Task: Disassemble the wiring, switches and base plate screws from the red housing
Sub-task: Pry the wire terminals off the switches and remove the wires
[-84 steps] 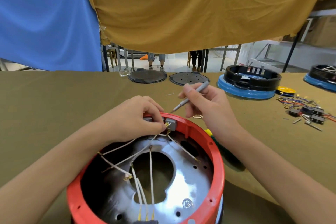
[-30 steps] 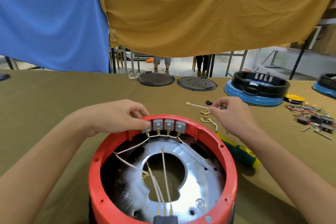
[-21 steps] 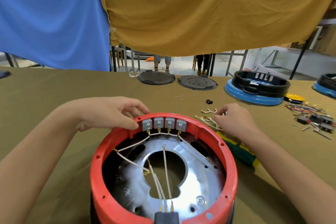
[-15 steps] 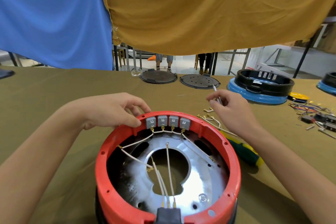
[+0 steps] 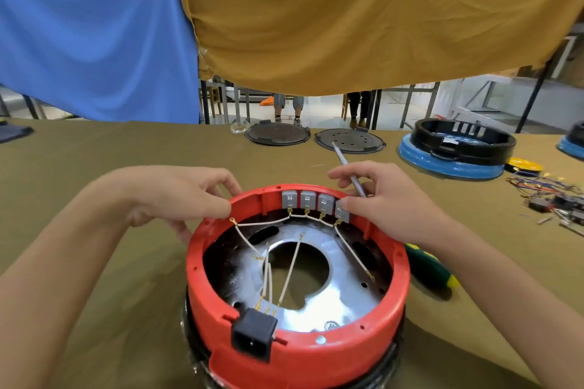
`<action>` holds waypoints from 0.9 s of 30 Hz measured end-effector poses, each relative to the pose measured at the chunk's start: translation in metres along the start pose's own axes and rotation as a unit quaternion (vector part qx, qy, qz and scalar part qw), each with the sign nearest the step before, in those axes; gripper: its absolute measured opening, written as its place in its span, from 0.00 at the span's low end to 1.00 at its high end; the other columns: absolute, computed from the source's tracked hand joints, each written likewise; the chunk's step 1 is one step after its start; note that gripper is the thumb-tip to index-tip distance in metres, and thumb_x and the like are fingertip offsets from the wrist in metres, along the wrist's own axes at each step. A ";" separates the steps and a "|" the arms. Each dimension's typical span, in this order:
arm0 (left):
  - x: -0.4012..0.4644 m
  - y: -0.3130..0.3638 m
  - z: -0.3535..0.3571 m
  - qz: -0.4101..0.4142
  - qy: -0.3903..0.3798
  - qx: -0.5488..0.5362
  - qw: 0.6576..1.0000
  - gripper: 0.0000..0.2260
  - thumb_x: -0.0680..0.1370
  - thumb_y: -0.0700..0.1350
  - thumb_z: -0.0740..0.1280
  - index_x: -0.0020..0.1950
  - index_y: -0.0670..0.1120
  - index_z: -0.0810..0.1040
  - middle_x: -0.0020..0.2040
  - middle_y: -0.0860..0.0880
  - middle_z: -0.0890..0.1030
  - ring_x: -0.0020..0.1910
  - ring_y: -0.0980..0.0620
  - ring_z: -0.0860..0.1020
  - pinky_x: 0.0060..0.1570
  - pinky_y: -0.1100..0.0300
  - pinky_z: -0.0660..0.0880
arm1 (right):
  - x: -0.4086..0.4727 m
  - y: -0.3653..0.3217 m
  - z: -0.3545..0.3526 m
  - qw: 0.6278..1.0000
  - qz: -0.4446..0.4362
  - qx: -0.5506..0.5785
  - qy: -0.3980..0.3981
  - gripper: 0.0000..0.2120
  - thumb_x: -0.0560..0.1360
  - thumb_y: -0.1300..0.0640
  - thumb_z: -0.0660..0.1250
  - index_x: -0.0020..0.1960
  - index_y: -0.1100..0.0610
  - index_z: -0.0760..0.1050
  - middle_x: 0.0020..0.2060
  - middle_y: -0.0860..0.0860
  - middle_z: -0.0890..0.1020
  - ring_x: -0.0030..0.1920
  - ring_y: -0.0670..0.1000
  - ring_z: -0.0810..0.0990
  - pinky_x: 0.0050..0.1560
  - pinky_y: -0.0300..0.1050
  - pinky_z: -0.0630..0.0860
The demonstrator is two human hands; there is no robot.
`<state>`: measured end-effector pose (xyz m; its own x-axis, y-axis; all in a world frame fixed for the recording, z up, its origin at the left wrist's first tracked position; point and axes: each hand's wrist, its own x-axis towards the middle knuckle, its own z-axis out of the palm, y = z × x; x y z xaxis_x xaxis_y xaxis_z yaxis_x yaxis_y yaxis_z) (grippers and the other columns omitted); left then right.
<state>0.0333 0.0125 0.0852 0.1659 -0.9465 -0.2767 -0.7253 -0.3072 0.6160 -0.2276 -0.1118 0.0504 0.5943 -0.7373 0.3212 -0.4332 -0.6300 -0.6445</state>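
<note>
Now back at the row of grey switches [image 5: 313,200] after a short trip to the table [image 5: 94,151]; right grip [image 5: 388,202] closed round a thin grey tool [image 5: 343,161], pinched between fingers and thumb with the shaft slanting far and left, thumb tip resting on the rightmost switch [image 5: 343,213]; a second ago down flat among loose parts on the far right of the housing, half a second ago lifting the tool. Left grip [image 5: 177,196] shifted off the switches to the far left rim of the red housing [image 5: 401,278]; fingers curled over the outside, thumb pressed on the inner edge beside a freed ring terminal.

Sits near and centre on the table, open side up, turned a little since a second ago, so that the black power socket [image 5: 252,333] now faces the near side. Probably means the next switch or its terminal is about to be pried; all four switches seated in the far wall, white wires [image 5: 290,268] running across the base plate [image 5: 344,281], at least one plate screw [image 5: 330,325] in place; most of the job seemingly ahead.

Around: green-and-yellow screwdriver [image 5: 426,265] just right of the housing, half hidden by the right forearm; two dark discs [image 5: 277,134] on the far side; black-and-blue housing [image 5: 455,151] far right; heap of stripped wires and parts [image 5: 556,196] at the right edge; blue cloth [image 5: 94,25] and ochre cloth [image 5: 347,9] hanging behind. Nothing across the switches but the right thumb itself.
</note>
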 end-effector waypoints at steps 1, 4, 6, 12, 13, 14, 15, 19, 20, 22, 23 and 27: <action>0.001 0.001 0.001 0.007 0.000 0.004 1.000 0.13 0.78 0.38 0.65 0.57 0.54 0.77 0.52 0.47 0.83 0.44 0.50 0.84 0.37 0.57 0.80 | 0.000 -0.001 -0.001 1.000 0.003 -0.008 -0.002 0.20 0.74 0.61 0.71 0.62 0.45 0.78 0.50 0.43 0.79 0.51 0.43 0.80 0.52 0.39 0.76; 0.009 0.003 0.005 0.057 0.052 0.003 0.997 0.13 0.78 0.36 0.65 0.56 0.53 0.79 0.49 0.48 0.85 0.44 0.49 0.85 0.44 0.52 0.83 | -0.001 -0.001 -0.004 1.000 0.010 -0.022 -0.002 0.16 0.73 0.58 0.70 0.59 0.43 0.79 0.42 0.44 0.81 0.39 0.43 0.80 0.37 0.35 0.75; 0.016 0.005 0.012 0.103 0.102 -0.015 0.989 0.12 0.79 0.37 0.66 0.55 0.54 0.80 0.48 0.53 0.86 0.45 0.53 0.85 0.50 0.50 0.82 | 0.000 0.001 -0.005 0.999 0.005 -0.037 0.027 0.11 0.74 0.51 0.70 0.56 0.42 0.81 0.40 0.43 0.81 0.39 0.38 0.78 0.37 0.32 0.70; 0.031 0.005 0.027 0.148 0.104 -0.130 0.975 0.13 0.78 0.49 0.71 0.61 0.56 0.76 0.55 0.58 0.84 0.53 0.56 0.83 0.58 0.52 0.78 | 0.000 0.002 -0.004 1.000 -0.012 0.017 0.017 0.19 0.74 0.50 0.73 0.64 0.44 0.78 0.52 0.41 0.80 0.54 0.40 0.79 0.57 0.39 0.74; 0.029 0.003 0.022 0.127 0.087 -0.129 0.980 0.14 0.77 0.50 0.71 0.61 0.58 0.76 0.56 0.58 0.83 0.53 0.57 0.83 0.55 0.55 0.78 | 0.000 0.003 -0.004 1.000 -0.004 0.027 0.007 0.20 0.74 0.53 0.73 0.65 0.44 0.77 0.53 0.42 0.81 0.55 0.42 0.80 0.59 0.42 0.76; 0.024 0.001 0.015 0.102 0.069 -0.114 0.986 0.14 0.77 0.50 0.71 0.61 0.59 0.75 0.56 0.58 0.82 0.51 0.58 0.83 0.49 0.58 0.78 | 0.000 0.003 -0.005 0.999 0.005 0.040 -0.002 0.20 0.74 0.55 0.73 0.65 0.45 0.77 0.53 0.43 0.81 0.54 0.45 0.81 0.59 0.46 0.78; 0.019 -0.002 0.009 0.078 0.047 -0.091 0.992 0.14 0.77 0.47 0.70 0.61 0.59 0.75 0.56 0.57 0.82 0.49 0.59 0.83 0.44 0.60 0.78 | 0.000 0.002 -0.005 0.999 0.012 0.052 -0.010 0.19 0.75 0.58 0.72 0.64 0.46 0.78 0.52 0.45 0.82 0.52 0.49 0.83 0.58 0.50 0.80; 0.006 -0.007 -0.002 0.042 -0.041 -0.045 0.997 0.13 0.78 0.38 0.67 0.60 0.52 0.77 0.53 0.47 0.84 0.48 0.50 0.84 0.39 0.58 0.79 | 0.001 0.001 -0.006 0.999 0.021 0.034 -0.013 0.19 0.74 0.63 0.69 0.61 0.46 0.79 0.47 0.47 0.83 0.44 0.53 0.84 0.49 0.52 0.82; 0.007 -0.005 0.000 0.052 -0.037 -0.045 0.997 0.13 0.79 0.38 0.66 0.60 0.52 0.78 0.52 0.48 0.85 0.46 0.49 0.84 0.40 0.58 0.79 | 0.002 0.002 -0.007 1.000 0.023 0.011 -0.010 0.19 0.74 0.62 0.69 0.60 0.44 0.79 0.44 0.46 0.83 0.40 0.49 0.83 0.46 0.48 0.82; 0.012 0.001 0.007 0.082 0.009 -0.051 0.995 0.12 0.79 0.38 0.67 0.58 0.52 0.79 0.50 0.51 0.86 0.41 0.52 0.82 0.39 0.60 0.77 | 0.001 0.001 -0.009 0.999 0.028 -0.037 -0.008 0.16 0.73 0.58 0.69 0.57 0.42 0.80 0.42 0.46 0.83 0.38 0.43 0.81 0.41 0.39 0.79; 0.016 0.003 0.013 0.099 0.044 -0.065 0.992 0.11 0.79 0.38 0.67 0.56 0.52 0.80 0.49 0.52 0.86 0.41 0.52 0.81 0.39 0.61 0.76 | 0.001 0.001 -0.011 0.998 0.028 -0.049 -0.006 0.14 0.73 0.57 0.69 0.55 0.41 0.81 0.42 0.46 0.83 0.38 0.42 0.81 0.41 0.37 0.78; 0.032 0.009 0.038 0.141 0.125 -0.158 0.969 0.08 0.78 0.45 0.71 0.57 0.49 0.81 0.49 0.51 0.86 0.48 0.42 0.84 0.54 0.45 0.80 | 0.000 0.003 -0.014 0.999 -0.008 -0.026 0.030 0.13 0.73 0.54 0.72 0.56 0.43 0.81 0.47 0.45 0.83 0.47 0.40 0.80 0.49 0.40 0.76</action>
<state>0.0067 -0.0168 0.0536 0.1764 -0.9794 0.0978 -0.5317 -0.0112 0.8469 -0.2386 -0.1170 0.0584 0.5607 -0.7389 0.3738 -0.4594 -0.6532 -0.6019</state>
